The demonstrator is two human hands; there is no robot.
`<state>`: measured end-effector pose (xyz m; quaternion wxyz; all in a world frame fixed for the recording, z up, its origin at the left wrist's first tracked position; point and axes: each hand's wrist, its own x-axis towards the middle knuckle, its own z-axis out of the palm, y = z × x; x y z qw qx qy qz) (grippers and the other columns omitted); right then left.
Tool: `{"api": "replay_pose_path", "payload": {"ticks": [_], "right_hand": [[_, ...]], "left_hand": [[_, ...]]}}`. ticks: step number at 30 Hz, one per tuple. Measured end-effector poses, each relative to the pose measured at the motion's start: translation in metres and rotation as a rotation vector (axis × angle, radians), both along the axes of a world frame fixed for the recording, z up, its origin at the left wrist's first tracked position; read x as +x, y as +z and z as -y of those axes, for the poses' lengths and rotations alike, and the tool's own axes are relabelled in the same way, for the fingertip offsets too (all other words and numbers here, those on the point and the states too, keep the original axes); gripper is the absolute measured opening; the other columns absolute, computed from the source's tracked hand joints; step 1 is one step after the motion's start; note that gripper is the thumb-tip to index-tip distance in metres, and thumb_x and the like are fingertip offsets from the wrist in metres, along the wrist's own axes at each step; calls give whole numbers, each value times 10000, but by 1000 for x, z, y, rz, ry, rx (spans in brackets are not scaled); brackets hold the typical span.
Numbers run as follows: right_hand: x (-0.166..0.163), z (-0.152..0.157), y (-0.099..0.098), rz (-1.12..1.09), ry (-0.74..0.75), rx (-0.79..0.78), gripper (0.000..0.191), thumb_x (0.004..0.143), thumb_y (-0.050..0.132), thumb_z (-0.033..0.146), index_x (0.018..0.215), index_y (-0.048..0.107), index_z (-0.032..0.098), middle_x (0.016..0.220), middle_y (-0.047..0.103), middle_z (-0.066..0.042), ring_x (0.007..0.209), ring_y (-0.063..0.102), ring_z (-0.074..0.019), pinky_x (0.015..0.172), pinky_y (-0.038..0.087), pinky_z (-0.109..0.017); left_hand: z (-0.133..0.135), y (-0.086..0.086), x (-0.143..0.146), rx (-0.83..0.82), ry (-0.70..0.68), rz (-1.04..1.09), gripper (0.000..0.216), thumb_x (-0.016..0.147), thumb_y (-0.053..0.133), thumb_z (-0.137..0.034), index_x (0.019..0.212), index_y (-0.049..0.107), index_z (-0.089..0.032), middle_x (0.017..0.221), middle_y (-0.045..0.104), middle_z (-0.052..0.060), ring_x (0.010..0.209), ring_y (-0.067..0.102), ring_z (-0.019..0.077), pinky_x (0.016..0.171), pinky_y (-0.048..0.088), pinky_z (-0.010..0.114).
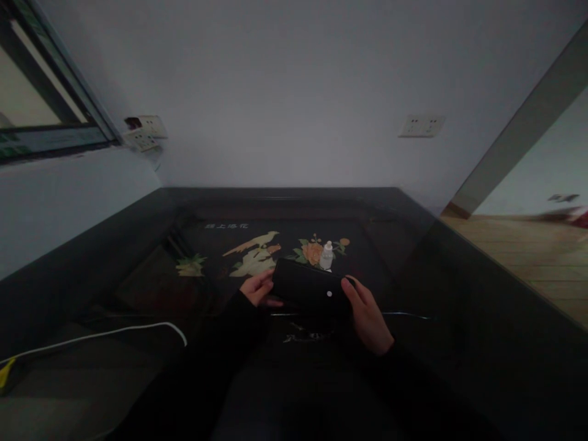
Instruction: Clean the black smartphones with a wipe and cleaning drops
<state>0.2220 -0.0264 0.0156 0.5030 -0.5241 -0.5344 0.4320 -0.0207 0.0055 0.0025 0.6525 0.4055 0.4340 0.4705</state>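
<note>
Left hand (258,289) and right hand (367,318) each grip one end of the black case (309,288), mid-frame; a white bottle (326,255) stands just behind.

Left grip (260,288) curled shut; right grip (367,318) clasped shut; dark-sleeved forearms angled inward, wrists low.

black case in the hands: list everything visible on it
The black case is a flat oblong with rounded corners. It is matte and dark, and the dim light hides its material. A small pale round stud sits on its upper face near the right end. It looks closed. It lies slanted, with its left end farther away, over the dark painted table; whether it rests on the table cannot be told. The left hand grips its left end and the right hand grips its right end.
</note>
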Motion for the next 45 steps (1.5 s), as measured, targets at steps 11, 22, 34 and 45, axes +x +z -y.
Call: {"api": "replay_pose_path", "payload": {"ticks": [11,22,34,45], "right_hand": [[4,-8,-9,-57,-115,17,315,832,411,480,807,532,191,714,533,-4,677,491,-162,591,395,-250],[4,-9,-5,83,-120,54,281,845,393,440,793,522,196,750,532,2,735,492,-167,636,376,-251],[4,-5,2,118,-144,101,286,851,378,430,802,539,199,736,546,1,735,500,-177,636,373,-253],[1,1,11,183,-132,153,275,870,351,402,800,518,195,743,541,0,700,493,-162,621,364,-249]], "left_hand": [[21,-13,12,-13,-280,8,473,634,544,-65,1072,418,-192,753,696,88,669,673,251,553,530,267],[23,-20,12,15,-336,-37,591,610,577,-65,1158,379,-165,710,690,87,603,671,222,507,519,253],[11,-20,15,55,-358,-104,454,498,544,30,908,508,-162,615,660,10,484,620,136,375,453,161],[12,-27,14,154,-348,-132,473,575,516,-27,1023,450,-164,608,618,-19,521,609,119,394,457,167]]}}
